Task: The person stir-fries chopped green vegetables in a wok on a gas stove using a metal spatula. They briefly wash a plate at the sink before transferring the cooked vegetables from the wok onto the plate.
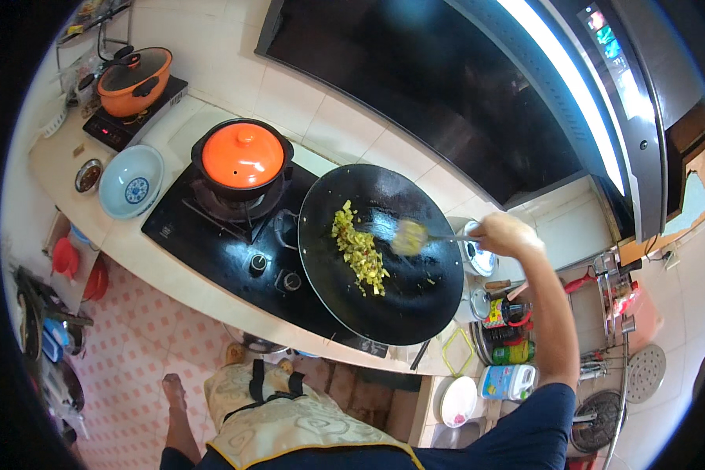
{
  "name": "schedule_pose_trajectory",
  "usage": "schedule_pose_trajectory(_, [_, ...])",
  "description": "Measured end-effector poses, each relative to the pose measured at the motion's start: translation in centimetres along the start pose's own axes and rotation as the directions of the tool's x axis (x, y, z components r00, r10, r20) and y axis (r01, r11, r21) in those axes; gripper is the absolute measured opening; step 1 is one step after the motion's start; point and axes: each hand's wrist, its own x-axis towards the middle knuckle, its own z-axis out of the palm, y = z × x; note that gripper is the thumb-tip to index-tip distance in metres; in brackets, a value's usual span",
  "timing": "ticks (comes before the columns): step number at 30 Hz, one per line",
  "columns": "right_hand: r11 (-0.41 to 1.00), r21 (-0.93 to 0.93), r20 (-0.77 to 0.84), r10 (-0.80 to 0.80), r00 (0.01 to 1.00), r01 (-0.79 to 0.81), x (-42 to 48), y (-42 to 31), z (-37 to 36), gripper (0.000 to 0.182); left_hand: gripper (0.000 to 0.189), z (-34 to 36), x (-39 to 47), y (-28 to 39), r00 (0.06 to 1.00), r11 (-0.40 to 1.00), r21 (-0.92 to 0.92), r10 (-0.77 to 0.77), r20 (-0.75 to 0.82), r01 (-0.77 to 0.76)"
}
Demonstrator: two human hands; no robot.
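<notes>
My right hand (508, 235) grips the handle of a metal wok spatula (452, 238) over the right side of a large black wok (414, 311). The spatula's head is motion-blurred and carries some chopped green vegetable (410, 237). A longer heap of chopped green vegetable (358, 247), with small reddish bits, lies across the wok's left half. The wok sits on the right side of a black glass gas hob (223, 247). My left hand (174, 388) hangs low at my left side, away from the counter; its fingers are too small to make out.
An orange-lidded pot (244, 154) stands on the left burner. Further left are a pale blue bowl (130, 182), a small sauce bowl (89, 177) and an orange pan (135, 82) on an induction cooker (114, 126). Bottles (508, 312) crowd the right; a range hood (423, 82) overhangs the back.
</notes>
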Motion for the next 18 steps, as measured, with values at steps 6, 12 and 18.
schedule_pose_trajectory(6, [0.964, 0.107, 0.398, 0.181, 0.899, -0.242, -5.0, 3.8, 1.0, 0.035, 0.009, -0.6, -0.3, 0.8, 0.997, 0.994, -0.105, -0.027, 0.065, 0.034])
schedule_pose_trajectory(12, [0.699, 0.679, 0.407, -0.107, 0.907, -0.223, -2.3, -6.2, 8.2, 0.047, 0.01, -0.2, -0.5, 0.8, 0.998, 0.998, 0.019, -0.057, -0.005, 0.057])
schedule_pose_trajectory(18, [0.676, 0.664, 0.401, 0.038, 0.915, -0.319, -4.5, -3.0, 6.9, 0.043, 0.014, -1.5, 0.5, 0.9, 0.999, 0.996, 0.08, -0.045, -0.007, 0.045])
